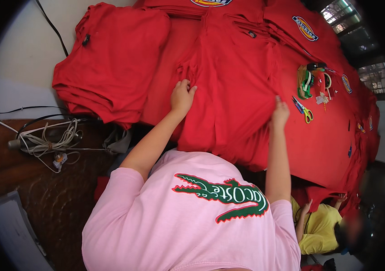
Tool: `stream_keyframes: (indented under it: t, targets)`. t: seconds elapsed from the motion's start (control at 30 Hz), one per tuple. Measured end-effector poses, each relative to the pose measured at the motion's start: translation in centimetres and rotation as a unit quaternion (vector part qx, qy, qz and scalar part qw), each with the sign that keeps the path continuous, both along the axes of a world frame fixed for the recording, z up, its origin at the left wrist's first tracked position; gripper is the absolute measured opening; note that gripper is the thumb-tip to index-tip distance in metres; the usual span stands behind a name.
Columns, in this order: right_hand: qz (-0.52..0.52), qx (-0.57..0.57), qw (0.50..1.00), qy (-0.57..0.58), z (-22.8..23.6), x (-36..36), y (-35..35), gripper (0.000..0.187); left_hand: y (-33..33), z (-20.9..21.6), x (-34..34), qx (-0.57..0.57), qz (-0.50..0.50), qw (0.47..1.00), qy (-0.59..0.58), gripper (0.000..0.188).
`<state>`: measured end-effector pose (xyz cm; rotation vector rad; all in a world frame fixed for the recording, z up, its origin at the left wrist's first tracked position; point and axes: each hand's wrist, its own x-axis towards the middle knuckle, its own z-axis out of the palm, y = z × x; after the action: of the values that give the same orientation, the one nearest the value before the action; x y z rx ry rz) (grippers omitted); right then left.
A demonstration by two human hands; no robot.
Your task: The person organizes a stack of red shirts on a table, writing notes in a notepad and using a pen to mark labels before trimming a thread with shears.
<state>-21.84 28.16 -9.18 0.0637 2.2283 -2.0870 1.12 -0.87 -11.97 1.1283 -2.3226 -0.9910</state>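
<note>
A red T-shirt point(233, 86) lies spread in front of me, with loose folds and its lower part hanging over the table edge. At its left edge, my left hand point(183, 96) is closed on bunched fabric. My right hand point(280, 113) pinches the opposite edge, and creases run across the cloth toward it. The fingertips of both hands are partly hidden in the fabric. Just right of my right hand lie scissors with yellow-green handles point(308, 115).
A stack of folded red shirts point(111, 63) stands at the left. More red shirts with patches point(305, 29) are piled at the far right. A green tape dispenser point(306, 83) sits beyond the scissors. Coiled cables point(57, 135) hang lower left. A person in yellow point(319, 226) handles red cloth lower right.
</note>
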Motion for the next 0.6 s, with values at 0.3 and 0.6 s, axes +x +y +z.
stream_keyframes:
  t: [0.3,0.6]
  targets:
    - [0.028,-0.056,0.987,-0.151,-0.1,-8.6,3.4,0.042,-3.6,-4.4,1.0,0.207,0.135,0.948,0.201,0.021]
    - [0.262,0.091,0.922,-0.27,0.5,12.4,5.0,0.044,11.8,3.9,4.6,0.024,-0.114,0.993,0.027,0.044]
